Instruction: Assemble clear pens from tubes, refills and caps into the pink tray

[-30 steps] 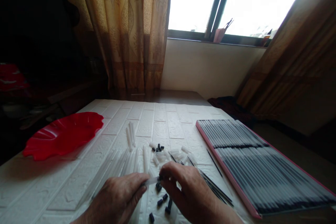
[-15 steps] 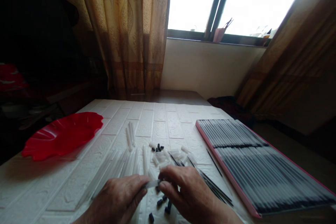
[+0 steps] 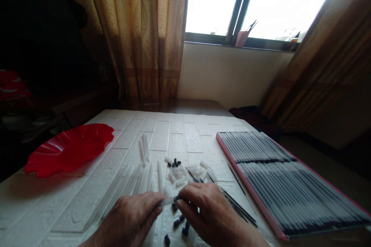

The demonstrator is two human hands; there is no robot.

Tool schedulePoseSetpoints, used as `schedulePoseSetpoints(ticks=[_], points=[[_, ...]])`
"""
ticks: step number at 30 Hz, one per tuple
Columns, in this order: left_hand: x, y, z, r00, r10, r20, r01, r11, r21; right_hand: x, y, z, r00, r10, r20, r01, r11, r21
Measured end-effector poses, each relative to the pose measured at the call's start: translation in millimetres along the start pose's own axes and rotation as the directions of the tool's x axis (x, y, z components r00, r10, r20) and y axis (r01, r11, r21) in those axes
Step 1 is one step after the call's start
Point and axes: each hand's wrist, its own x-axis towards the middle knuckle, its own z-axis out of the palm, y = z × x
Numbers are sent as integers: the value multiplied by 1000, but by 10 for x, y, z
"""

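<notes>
My left hand [image 3: 130, 218] pinches a clear plastic pen tube [image 3: 168, 201] near the table's front edge. My right hand [image 3: 207, 212] meets it from the right, its fingertips pinched at the tube's end on a small dark piece that I cannot make out clearly. Small black caps [image 3: 177, 222] lie on the table just below both hands. More black caps [image 3: 174, 162] and short clear caps [image 3: 179, 175] are scattered beyond the hands. Long clear tubes [image 3: 136, 181] lie in a loose row to the left, and thin dark refills [image 3: 232, 202] lie to the right.
A red wavy-edged dish [image 3: 68, 148] sits at the table's left. A pink-rimmed tray [image 3: 249, 193] packed with rows of pens lies at the right. The table has a white brick-pattern cover [image 3: 176, 127]. Curtains and a window stand behind.
Both hands have stayed in nearly the same place; the right hand's fingers have shifted slightly at the tube's end. Nothing else has moved.
</notes>
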Motion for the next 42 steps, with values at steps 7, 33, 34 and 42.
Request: schedulePoseSetpoints(ticks=[7,33,34,42], points=[[-1,-3,-3,1000,17,4,-17,1000,13,6,-59,-53,999,32,29,-32,999,9],[-1,-138,-57,898,-377,-227,298,901,-315,20,179,-231,959,241,-152,-198,947,252],[29,-137,-80,862,-468,-196,342,821,-457,22,190,-250,953,255,-162,-202,937,285],[133,-142,-164,682,-731,41,388,312,-867,13,118,-210,990,143,20,-141,934,329]])
